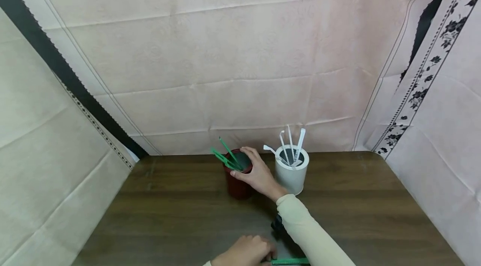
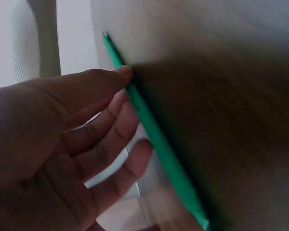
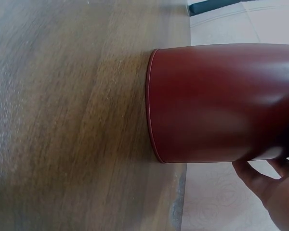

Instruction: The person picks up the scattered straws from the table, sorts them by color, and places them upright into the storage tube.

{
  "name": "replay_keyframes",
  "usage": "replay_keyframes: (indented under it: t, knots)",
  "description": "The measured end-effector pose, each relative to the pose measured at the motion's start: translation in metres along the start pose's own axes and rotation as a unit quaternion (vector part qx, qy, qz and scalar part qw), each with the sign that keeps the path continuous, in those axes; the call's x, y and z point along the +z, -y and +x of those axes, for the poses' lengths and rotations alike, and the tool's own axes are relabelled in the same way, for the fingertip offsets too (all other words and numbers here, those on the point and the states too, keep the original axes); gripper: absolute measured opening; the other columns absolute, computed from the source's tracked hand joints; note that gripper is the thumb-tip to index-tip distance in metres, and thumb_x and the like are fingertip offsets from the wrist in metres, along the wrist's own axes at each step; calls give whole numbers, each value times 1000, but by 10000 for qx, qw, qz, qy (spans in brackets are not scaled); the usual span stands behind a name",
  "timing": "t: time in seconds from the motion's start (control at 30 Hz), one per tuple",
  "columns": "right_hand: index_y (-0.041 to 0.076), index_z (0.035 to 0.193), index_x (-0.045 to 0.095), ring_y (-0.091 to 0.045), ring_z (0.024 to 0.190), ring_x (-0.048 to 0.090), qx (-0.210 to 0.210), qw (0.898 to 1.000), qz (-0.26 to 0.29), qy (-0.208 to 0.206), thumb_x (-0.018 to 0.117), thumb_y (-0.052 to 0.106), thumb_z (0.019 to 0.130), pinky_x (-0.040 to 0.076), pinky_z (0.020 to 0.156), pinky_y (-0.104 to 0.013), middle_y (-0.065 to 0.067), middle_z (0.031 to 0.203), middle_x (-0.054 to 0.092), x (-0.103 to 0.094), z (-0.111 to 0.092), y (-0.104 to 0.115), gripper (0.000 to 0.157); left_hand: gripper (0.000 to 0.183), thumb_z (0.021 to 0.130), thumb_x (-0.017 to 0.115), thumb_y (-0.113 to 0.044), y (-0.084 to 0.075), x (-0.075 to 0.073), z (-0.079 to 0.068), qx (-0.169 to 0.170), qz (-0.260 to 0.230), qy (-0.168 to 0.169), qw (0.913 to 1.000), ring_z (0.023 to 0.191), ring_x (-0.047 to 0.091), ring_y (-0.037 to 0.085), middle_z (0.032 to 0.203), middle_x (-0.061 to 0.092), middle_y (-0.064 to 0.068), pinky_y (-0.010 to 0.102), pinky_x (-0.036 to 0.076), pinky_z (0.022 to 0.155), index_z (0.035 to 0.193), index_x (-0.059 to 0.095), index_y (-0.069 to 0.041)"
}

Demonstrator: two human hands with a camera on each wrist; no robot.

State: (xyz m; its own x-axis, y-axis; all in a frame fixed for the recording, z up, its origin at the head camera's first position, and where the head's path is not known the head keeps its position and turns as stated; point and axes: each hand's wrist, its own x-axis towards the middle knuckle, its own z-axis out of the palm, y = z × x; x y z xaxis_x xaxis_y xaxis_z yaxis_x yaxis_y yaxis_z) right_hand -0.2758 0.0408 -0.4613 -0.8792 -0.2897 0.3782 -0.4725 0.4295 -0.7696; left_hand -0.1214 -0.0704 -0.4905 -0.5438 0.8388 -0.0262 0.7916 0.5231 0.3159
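Note:
A dark red pen cup [image 1: 237,188] stands upright at the back of the table. My right hand [image 1: 262,175] grips it near the rim, thumb on the near side and fingers at the far side. In the right wrist view the cup's smooth wall [image 3: 212,103] fills much of the picture, with fingertips at its lower edge. Several thin green sticks or pens [image 1: 227,158] lean out of the cup to the left. Close to the front edge of the head view, my left hand [image 1: 246,252] pinches a green pen [image 2: 156,132] between thumb and fingers, low over the table.
Just right of the red cup stands a white cup [image 1: 291,179] holding several white sticks [image 1: 300,143]. A small black object [image 1: 277,223] shows under my right wrist. Pale cloth [image 1: 233,61] hangs behind the brown wooden table [image 1: 180,216] and along both sides.

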Motion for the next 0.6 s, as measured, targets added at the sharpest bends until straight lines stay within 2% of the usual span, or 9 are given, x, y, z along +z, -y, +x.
replay_keyframes:
  t: [0.07, 0.13, 0.27, 0.33, 0.43, 0.53, 0.6]
  knots:
    - [34, 149, 39, -25, 127, 48, -14, 10000, -50, 3, 72, 67, 78, 45, 101, -45, 16, 151, 33, 1, 0, 1, 85, 8, 91, 69, -14, 4, 0, -8, 120, 335, -95, 9993, 62, 43, -11, 77, 59, -19, 8, 36, 52, 90, 69, -22]
    - [35, 149, 38, -23, 127, 48, -23, 10000, -85, 10, 72, 67, 78, 45, 101, -44, 16, 151, 33, 1, 1, 1, 85, 7, 92, 68, -15, 7, -1, -18, 58, 628, -40, 9980, 61, 41, -10, 75, 56, -18, 9, 35, 50, 90, 68, -22]
    - [35, 148, 39, -21, 127, 47, -31, 9999, -94, -21, 72, 68, 78, 45, 101, -44, 17, 150, 33, 0, 1, 1, 84, 6, 89, 67, -19, 12, -8, -41, -545, 1078, 118, 9926, 59, 45, -5, 72, 53, -16, 16, 35, 46, 85, 64, -22]
    - [35, 148, 40, -22, 128, 47, -14, 9999, -101, -30, 72, 68, 77, 45, 101, -44, 17, 150, 33, 0, 1, 2, 84, 9, 84, 70, -19, 15, -15, -55, -922, 1155, 37, 9890, 59, 46, -2, 71, 52, -14, 21, 35, 44, 82, 61, -21]
    - [35, 149, 39, -24, 131, 46, -43, 9999, -113, -19, 72, 68, 77, 44, 102, -46, 17, 151, 33, -1, 2, 2, 85, 15, 78, 72, -14, 16, -37, -73, -1275, 972, -413, 9862, 58, 45, -1, 72, 51, -12, 23, 36, 43, 81, 57, -19]
    - [34, 149, 39, -22, 131, 46, -98, 9998, -141, -32, 72, 67, 78, 43, 102, -47, 15, 151, 34, -1, 2, 2, 85, 18, 78, 71, -8, 13, -70, -87, -1370, 399, -1257, 9817, 60, 45, -3, 75, 52, -13, 20, 39, 46, 84, 57, -18]
    - [32, 149, 40, -21, 131, 47, -160, 9997, -159, -71, 73, 66, 78, 44, 102, -48, 13, 151, 35, -1, 2, 2, 85, 20, 78, 71, -5, 9, -95, -92, -1288, -7, -1986, 9716, 64, 49, -5, 78, 55, -14, 17, 45, 51, 89, 60, -18]
